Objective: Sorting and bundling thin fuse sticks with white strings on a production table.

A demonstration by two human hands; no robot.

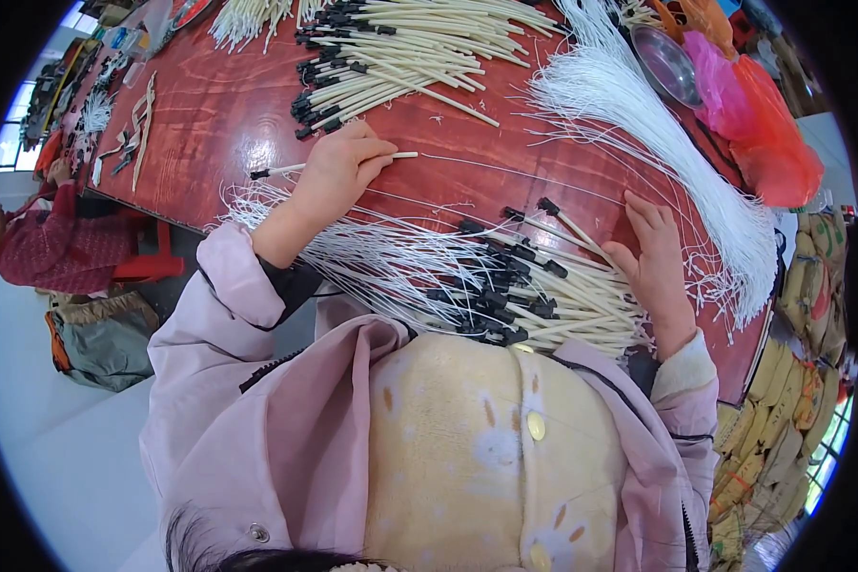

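Pinched in my left hand [338,176] is a thin cream tube [405,154] with a black clip [260,174] at its left end. A fine white thread [515,172] runs from the tube's right end across to the fingertips of my right hand [653,253]. That hand has its fingers stretched and its thumb apart; whether the thread lies between its fingers I cannot tell. Just left of it, close to my body, lies a pile of cream tubes [582,315] with black clips, and white threads [381,248] trail from the pile toward my left forearm.
Beyond my left hand lies another heap of clipped tubes [410,57] on the red table [200,105]. A thick bundle of white threads [658,124] stretches down the right, beside a metal bowl [665,65] and red and pink plastic bags [763,133]. Another person [62,234] sits at the left.
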